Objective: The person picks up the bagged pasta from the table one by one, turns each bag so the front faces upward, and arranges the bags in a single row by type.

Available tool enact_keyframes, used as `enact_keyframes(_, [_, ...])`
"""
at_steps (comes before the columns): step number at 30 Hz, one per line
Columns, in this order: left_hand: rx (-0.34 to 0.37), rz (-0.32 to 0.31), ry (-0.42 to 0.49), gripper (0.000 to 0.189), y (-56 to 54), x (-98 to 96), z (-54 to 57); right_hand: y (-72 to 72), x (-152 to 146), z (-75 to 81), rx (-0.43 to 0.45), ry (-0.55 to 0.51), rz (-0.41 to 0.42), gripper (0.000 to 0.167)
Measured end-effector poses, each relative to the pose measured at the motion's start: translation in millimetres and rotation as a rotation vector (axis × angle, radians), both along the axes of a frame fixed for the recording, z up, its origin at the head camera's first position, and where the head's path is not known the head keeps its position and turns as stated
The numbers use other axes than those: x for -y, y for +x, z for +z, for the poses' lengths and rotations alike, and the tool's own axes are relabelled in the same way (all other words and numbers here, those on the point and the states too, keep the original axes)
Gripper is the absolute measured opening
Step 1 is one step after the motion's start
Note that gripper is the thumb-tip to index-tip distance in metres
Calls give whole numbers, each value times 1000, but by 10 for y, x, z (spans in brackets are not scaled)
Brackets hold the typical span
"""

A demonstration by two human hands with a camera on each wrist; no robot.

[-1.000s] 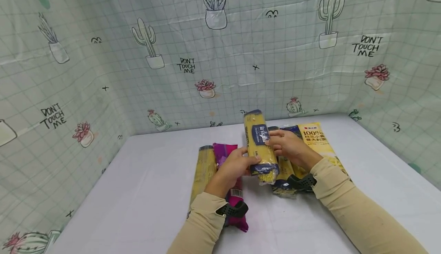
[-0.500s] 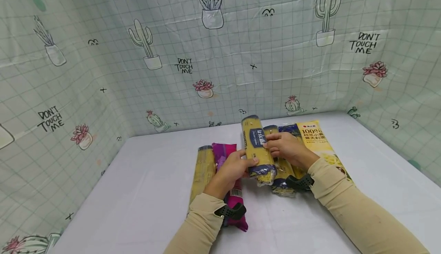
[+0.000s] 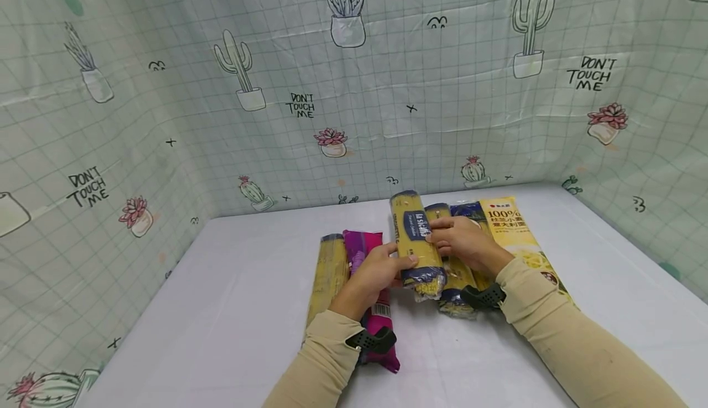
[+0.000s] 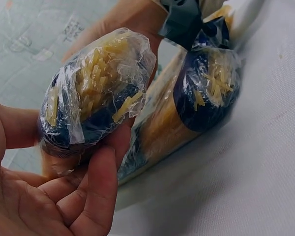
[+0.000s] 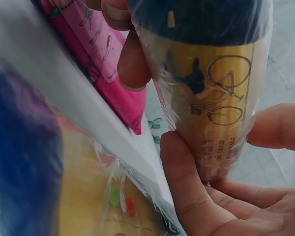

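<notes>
A clear-wrapped spaghetti pack (image 3: 416, 254) with dark blue ends and a blue label is held tilted above the table, its far end higher. My left hand (image 3: 373, 276) grips its near left side, thumb on top and fingers beneath. At its right side, my right hand (image 3: 467, 242) holds it between thumb and fingers. The left wrist view shows the pack's near end (image 4: 96, 83), with cut pasta ends behind crinkled film. In the right wrist view, the pack's underside (image 5: 206, 93) carries a bicycle drawing.
Left of the hands lie another yellow pasta pack (image 3: 329, 273) and a magenta bag (image 3: 385, 340), side by side. Under my right arm are a second blue-ended spaghetti pack (image 3: 456, 279), a blue-topped pack (image 3: 467, 209) and a yellow bag (image 3: 506, 227). A patterned curtain (image 3: 381, 76) stands behind the white table (image 3: 249, 309).
The held spaghetti pack has come down a little, its far end sinking most. Both hands keep their hold on it, and the packs on the table stay in place.
</notes>
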State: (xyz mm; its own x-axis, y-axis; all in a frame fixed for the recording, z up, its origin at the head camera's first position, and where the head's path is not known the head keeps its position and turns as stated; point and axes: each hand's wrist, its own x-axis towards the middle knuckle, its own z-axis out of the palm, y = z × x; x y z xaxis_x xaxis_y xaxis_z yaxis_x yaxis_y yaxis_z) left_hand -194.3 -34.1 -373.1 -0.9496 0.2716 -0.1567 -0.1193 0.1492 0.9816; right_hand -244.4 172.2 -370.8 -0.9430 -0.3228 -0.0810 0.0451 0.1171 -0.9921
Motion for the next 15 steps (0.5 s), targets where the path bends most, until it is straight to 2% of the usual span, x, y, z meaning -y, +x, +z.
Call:
enact_keyframes(6, [1,-1,-20,37,0,12,-16,1,3,-15,3,-10,10,62])
enact_keyframes(15, [20,-28,5,36,-9,24,-50,3,22,-28,-11,13,29,65])
